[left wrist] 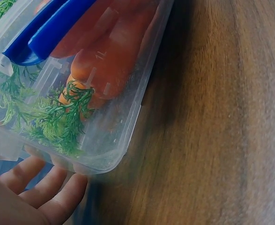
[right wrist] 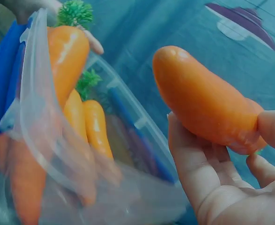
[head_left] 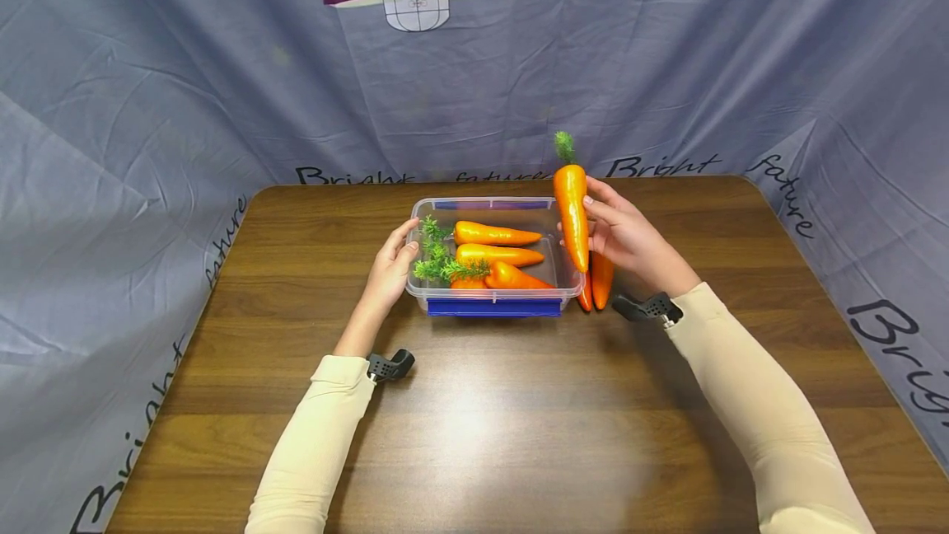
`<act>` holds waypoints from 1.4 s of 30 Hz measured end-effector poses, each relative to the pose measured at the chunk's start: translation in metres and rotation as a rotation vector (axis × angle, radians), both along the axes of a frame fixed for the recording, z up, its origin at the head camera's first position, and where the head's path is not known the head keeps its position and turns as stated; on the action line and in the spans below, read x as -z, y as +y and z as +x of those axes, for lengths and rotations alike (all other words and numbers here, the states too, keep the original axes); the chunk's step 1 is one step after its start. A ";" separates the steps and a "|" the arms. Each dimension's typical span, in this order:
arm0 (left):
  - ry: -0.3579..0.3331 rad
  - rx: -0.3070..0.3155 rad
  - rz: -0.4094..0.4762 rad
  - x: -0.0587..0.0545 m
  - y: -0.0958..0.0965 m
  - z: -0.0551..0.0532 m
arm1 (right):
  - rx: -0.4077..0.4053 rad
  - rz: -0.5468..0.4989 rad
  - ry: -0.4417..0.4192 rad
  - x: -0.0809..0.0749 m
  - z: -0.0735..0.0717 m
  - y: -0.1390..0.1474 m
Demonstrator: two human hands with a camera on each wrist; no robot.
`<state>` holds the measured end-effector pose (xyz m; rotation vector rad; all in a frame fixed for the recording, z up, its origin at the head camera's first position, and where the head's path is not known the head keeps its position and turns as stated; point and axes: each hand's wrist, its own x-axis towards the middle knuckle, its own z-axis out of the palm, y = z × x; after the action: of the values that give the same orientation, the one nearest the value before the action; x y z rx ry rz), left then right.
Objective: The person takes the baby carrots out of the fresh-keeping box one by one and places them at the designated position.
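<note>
A toy carrot (head_left: 571, 217) with a green tuft hangs tip down over the right end of a clear plastic container (head_left: 493, 293). My right hand (head_left: 619, 233) holds this carrot between thumb and fingers; its thick orange body (right wrist: 203, 98) fills the right wrist view. At the container's left end, my left hand (head_left: 389, 266) grips the side, thumb at the rim. Its fingers (left wrist: 64, 199) curl against the outer wall in the left wrist view. Several carrots (head_left: 500, 255) lie inside, their green leaves (head_left: 437, 258) gathered towards the left.
Beside the container's right end, two more carrots (head_left: 602, 280) rest on the wooden table (head_left: 460, 427), partly hidden by the right hand and the container. Blue clips (head_left: 493, 307) line the long sides. A grey-blue printed curtain (head_left: 474, 105) hangs behind the table.
</note>
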<state>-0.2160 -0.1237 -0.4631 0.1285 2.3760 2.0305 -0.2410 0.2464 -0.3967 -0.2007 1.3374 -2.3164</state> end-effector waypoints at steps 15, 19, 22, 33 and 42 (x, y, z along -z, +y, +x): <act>0.027 0.000 0.003 0.002 -0.002 0.002 | 0.117 0.113 -0.098 0.015 0.022 0.061; 0.000 -0.006 -0.004 0.000 -0.002 0.001 | 0.170 0.222 -0.112 0.021 0.027 0.072; -0.001 -0.007 -0.008 -0.002 -0.001 0.002 | 0.196 0.279 -0.121 0.027 0.029 0.079; -0.001 -0.009 -0.009 -0.003 -0.001 0.003 | 0.230 0.554 -0.127 0.049 0.030 0.090; -0.004 -0.008 -0.006 -0.003 0.001 0.002 | 0.187 0.829 -0.064 0.057 0.029 0.087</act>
<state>-0.2142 -0.1229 -0.4602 0.1144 2.3846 2.0249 -0.2125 0.3331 -0.4534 0.2698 2.2088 -1.6816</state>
